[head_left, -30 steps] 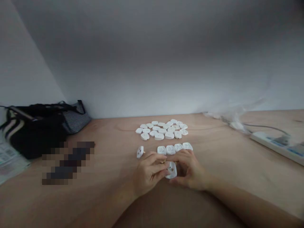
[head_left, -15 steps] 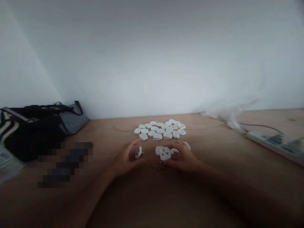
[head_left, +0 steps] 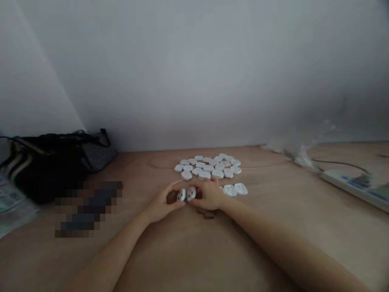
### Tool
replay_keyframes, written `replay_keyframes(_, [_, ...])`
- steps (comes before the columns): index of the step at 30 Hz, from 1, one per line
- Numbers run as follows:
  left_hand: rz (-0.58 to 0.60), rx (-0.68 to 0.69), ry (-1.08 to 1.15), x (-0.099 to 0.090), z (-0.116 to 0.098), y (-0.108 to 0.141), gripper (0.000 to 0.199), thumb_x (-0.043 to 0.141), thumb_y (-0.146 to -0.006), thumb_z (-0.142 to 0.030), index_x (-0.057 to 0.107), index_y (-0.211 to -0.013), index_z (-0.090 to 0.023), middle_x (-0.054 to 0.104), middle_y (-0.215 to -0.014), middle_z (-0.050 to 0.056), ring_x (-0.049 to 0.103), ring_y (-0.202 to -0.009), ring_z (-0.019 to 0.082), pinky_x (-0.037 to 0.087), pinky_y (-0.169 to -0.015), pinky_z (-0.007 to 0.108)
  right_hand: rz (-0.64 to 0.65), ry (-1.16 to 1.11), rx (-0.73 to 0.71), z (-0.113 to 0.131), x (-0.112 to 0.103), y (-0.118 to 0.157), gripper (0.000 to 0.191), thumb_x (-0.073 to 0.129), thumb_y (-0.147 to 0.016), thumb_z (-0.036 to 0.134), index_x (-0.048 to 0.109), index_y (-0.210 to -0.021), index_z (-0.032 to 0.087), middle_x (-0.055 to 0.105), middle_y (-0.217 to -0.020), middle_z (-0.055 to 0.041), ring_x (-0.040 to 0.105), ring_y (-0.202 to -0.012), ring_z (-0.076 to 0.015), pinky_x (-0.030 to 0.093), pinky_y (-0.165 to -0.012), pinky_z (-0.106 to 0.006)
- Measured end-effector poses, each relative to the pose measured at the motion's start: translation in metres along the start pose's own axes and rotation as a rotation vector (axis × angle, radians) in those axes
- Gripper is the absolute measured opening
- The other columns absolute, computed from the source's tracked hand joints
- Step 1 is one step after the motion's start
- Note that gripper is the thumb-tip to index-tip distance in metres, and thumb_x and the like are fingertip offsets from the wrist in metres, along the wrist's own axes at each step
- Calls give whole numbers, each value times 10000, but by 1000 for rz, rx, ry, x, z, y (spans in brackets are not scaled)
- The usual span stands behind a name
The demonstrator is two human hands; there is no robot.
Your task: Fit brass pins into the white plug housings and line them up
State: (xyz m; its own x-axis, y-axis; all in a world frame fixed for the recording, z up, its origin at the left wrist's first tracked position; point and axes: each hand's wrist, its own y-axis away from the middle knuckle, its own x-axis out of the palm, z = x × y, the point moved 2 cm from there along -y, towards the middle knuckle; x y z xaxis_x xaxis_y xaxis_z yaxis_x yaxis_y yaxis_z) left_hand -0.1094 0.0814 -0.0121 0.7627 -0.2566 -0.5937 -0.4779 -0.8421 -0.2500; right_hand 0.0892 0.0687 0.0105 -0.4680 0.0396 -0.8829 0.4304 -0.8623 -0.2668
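My left hand (head_left: pixel 161 205) pinches a small white plastic socket piece (head_left: pixel 181 195) between thumb and fingers, tilted so its dark holes show. Close beside it, a second white socket piece (head_left: pixel 191 194) is held on edge in my right hand (head_left: pixel 209 194). The two pieces face each other with a narrow gap between them. Under my right hand lie several small dark parts (head_left: pixel 208 217), too blurred to name. Just right of that hand, flat white pieces (head_left: pixel 241 189) rest on the table, partly covered at the left end.
A cluster of white plastic pieces (head_left: pixel 208 168) spreads behind my hands on the wooden table (head_left: pixel 188 251). At left are a black bag (head_left: pixel 51 162) and a pixelated dark object (head_left: pixel 91 209). A power strip (head_left: pixel 352 186) and clear plastic wrap (head_left: pixel 300 154) lie at right.
My right hand has moved left with its socket piece, which has turned from facing me to on edge beside the left one. The flat pieces at right are now uncovered.
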Motion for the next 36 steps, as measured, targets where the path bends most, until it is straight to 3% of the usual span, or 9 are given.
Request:
replay_keyframes(4, [-56, 27, -97, -2, -8, 1, 694, 699, -712, -331, 370, -1311, -211, 551, -1230, 106, 519, -1136, 271, 389, -979, 460, -15, 47, 5, -20, -6, 5, 694, 664, -651, 536, 487, -1249, 232, 636, -1065, -87, 508, -1027, -298, 285, -881, -454])
replay_keyframes(8, [-239, 207, -357, 2, -32, 4, 412, 669, -744, -313, 540, -1113, -182, 602, -1084, 91, 555, -1026, 250, 426, -910, 422, 13, 99, 5, -45, -14, 13, 525, 677, -643, 524, 620, -1104, 280, 604, -1127, -91, 483, -1052, -324, 279, -874, -473])
replay_keyframes(11, [-110, 381, -452, 18, -51, 6, 119, 582, -826, -244, 628, -909, -170, 614, -887, 56, 580, -853, 189, 464, -795, 319, 18, 112, -7, -51, -16, 17, 451, 685, -645, 509, 650, -1044, 302, 602, -1144, -60, 482, -1052, -314, 278, -881, -466])
replay_keyframes(13, [37, 444, -486, 31, -58, 8, 121, 552, -850, -213, 654, -906, -183, 597, -877, 48, 566, -816, 170, 462, -755, 287, -10, 115, -1, -49, -17, 18, 444, 686, -652, 496, 651, -1035, 274, 609, -1126, -69, 484, -1044, -307, 278, -880, -462])
replay_keyframes(16, [101, 439, -531, 44, -60, 10, 166, 561, -850, -209, 660, -983, -205, 576, -886, 42, 547, -810, 169, 457, -732, 281, -78, 110, 20, -43, -23, 26, 436, 669, -687, 470, 626, -1064, 254, 633, -1069, -61, 496, -1026, -286, 269, -886, -458])
replay_keyframes(21, [77, 464, -539, 49, -58, 8, 145, 541, -863, -189, 685, -842, -189, 565, -826, 34, 541, -781, 163, 447, -707, 268, -184, -29, -46, -34, -36, 64, 431, 706, -649, 460, 627, -1030, 274, 674, -951, -23, 548, -943, -248, 276, -870, -414])
replay_keyframes(25, [23, 456, -513, 47, -62, 8, 154, 493, -879, -156, 632, -812, -159, 596, -820, 42, 562, -798, 171, 460, -738, 285, -166, -72, -72, -31, -34, 91, 413, 722, -613, 464, 655, -957, 246, 680, -861, -32, 565, -867, -235, 291, -837, -401])
replay_keyframes(29, [-95, 438, -419, 47, -73, 14, 123, 484, -885, -161, 605, -863, -171, 638, -813, 31, 601, -779, 155, 480, -731, 269, -161, -73, -91, -27, -30, 95, 423, 718, -612, 440, 650, -987, 257, 675, -849, -23, 561, -857, -232, 292, -825, -405])
replay_keyframes(36, [-166, 532, -294, 62, -94, 22, 102, 534, -866, -156, 634, -883, -171, 676, -824, 47, 633, -769, 150, 512, -735, 259, -203, -57, -120, -23, -32, 92, 416, 721, -606, 413, 644, -980, 246, 671, -842, -26, 560, -851, -230, 274, -847, -409])
